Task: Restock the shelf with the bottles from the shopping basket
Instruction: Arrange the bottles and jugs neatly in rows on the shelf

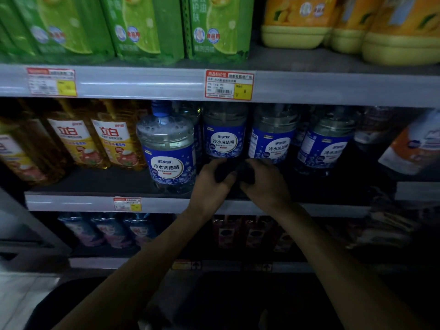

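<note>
Several clear bottles with blue labels stand on the middle shelf (95,186). One bottle (169,151) with a blue cap stands near the front edge; others (225,135) (273,141) (325,146) stand further back. My left hand (210,181) and my right hand (265,183) meet just in front of the back row, to the right of the front bottle. Both are closed on a small dark object (234,171) held between them; it is too dark to tell what it is. The dark shopping basket (71,298) lies low under my forearms, its contents hidden.
Amber detergent bottles (114,144) fill the middle shelf's left side. Green refill packs (142,27) and yellow jugs (297,22) stand on the upper shelf. Darker bottles (112,231) stand on the lower shelf. Price tags (229,85) hang on the shelf rails.
</note>
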A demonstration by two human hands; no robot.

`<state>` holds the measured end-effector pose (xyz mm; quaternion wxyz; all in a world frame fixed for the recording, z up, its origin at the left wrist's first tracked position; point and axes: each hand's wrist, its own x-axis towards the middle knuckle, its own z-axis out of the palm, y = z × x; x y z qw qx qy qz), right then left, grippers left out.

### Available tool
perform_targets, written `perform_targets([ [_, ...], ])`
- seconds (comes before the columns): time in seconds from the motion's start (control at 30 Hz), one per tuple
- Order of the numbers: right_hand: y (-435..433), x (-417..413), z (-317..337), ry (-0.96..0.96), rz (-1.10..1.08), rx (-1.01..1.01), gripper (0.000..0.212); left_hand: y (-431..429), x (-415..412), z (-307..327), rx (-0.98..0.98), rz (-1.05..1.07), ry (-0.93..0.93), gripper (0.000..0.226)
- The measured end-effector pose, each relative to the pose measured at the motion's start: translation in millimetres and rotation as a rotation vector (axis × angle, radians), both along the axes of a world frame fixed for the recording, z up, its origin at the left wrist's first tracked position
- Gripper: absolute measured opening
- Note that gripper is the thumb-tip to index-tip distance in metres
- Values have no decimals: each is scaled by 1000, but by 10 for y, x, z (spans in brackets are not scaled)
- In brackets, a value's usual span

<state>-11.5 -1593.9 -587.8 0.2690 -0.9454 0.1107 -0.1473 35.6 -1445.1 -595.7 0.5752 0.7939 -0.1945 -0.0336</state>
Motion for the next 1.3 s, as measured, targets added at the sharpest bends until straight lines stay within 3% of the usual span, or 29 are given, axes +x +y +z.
perform_targets([
  [0.33,-171,-348,123,25,-104,-68,96,126,-286,181,246,-6,-347,57],
  [0.57,-381,-471,139,-15,-153,31,93,-12,-296,246,358,10,-481,64],
  [0.9,-533,-381,303,-167,-202,502,49,-519,-96,125,308,47,-417,70],
  [1.13,-574,-225,313,-152,-179,597,56,-887,140,-12,199,146,-345,81],
  [1.3,-530,-183,257,-92,-153,690,80,-1150,263,-159,-40,166,-117,80],
])
